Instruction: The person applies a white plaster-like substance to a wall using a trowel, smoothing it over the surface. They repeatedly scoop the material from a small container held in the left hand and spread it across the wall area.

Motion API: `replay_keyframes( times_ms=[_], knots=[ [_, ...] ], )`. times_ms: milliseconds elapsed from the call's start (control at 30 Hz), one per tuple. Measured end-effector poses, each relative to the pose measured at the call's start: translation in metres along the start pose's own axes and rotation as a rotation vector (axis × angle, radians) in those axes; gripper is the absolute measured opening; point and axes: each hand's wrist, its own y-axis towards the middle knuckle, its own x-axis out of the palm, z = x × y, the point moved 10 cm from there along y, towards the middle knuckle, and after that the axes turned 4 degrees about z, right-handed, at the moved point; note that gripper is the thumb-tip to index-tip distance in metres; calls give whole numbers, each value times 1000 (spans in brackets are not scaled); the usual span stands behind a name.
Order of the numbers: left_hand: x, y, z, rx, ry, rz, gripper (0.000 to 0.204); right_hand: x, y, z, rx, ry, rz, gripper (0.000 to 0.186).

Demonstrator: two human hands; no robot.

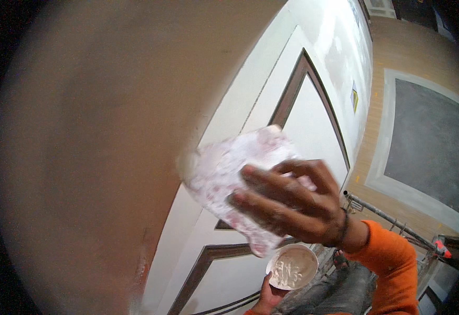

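My right hand (303, 202), in an orange sleeve, is closed on a flat, roughly square pad (234, 157) mottled white and pink. Its fingers lie across the pad's face, and the pad's left edge meets the brown wall surface (108, 131) or comes close to it; which, I cannot tell. The pad hides part of the white panelled wall behind. Lower down, my left hand (270, 296) grips the rim of a white bowl (294, 266). A pale, creamy paste coats the bowl's inside. Only a little of the left sleeve shows at the lower edge.
Dark brown mouldings (292, 86) frame panels on the white wall. A metal pole (392, 215) with a red piece (442, 250) near its end runs at right. Beyond is a dark grey rectangle (429, 142) with a pale border. My legs (339, 291) in dark trousers show below.
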Motion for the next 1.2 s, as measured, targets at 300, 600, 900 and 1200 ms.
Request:
replay_keyframes(
  times_ms=[300,600,900,1200],
  knots=[
    [11,-1,13,-13,57,-47,61,-16,101,110,116,-289,287,29],
    [20,14,9,-56,-80,5,64,24,30,-47,127,119,-33,47],
    [8,17,20,-26,-31,69,66,33,9,22,-75,-177,139,51],
    [-2,8,30,-2,-60,18,62,27,-26,-14,-21,-122,0,46]
  ],
)
